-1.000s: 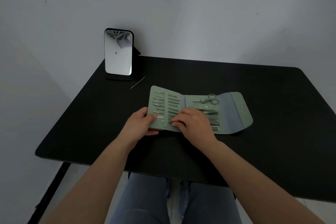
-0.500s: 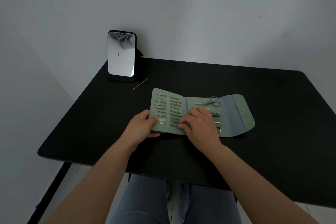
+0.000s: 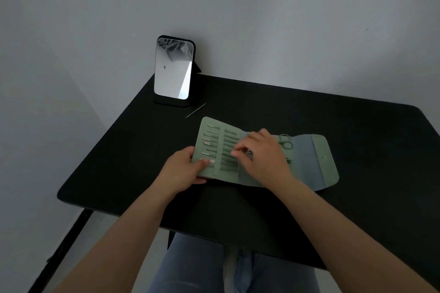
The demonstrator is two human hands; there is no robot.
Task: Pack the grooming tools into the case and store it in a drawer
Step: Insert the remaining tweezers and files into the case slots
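A green fold-out grooming case (image 3: 316,162) lies open on the black table (image 3: 333,121). Its left panel holds several slim metal tools under a strap. Small green scissors (image 3: 285,141) sit in the middle panel. My left hand (image 3: 184,169) grips the case's left edge, thumb on top of the panel. My right hand (image 3: 264,158) rests over the middle of the case, its fingertips pinched on something small and metallic at the fold; what it is, I cannot tell. One thin metal pick (image 3: 195,110) lies loose on the table beyond the case.
A small standing mirror (image 3: 172,71) in a black frame stands at the table's back left corner, against the grey wall. The table's near edge runs above my knees. No drawer is in view.
My right hand has moved up from the case's lower edge to the fold in the middle. My left hand keeps its hold on the left edge. The view has shifted a little.
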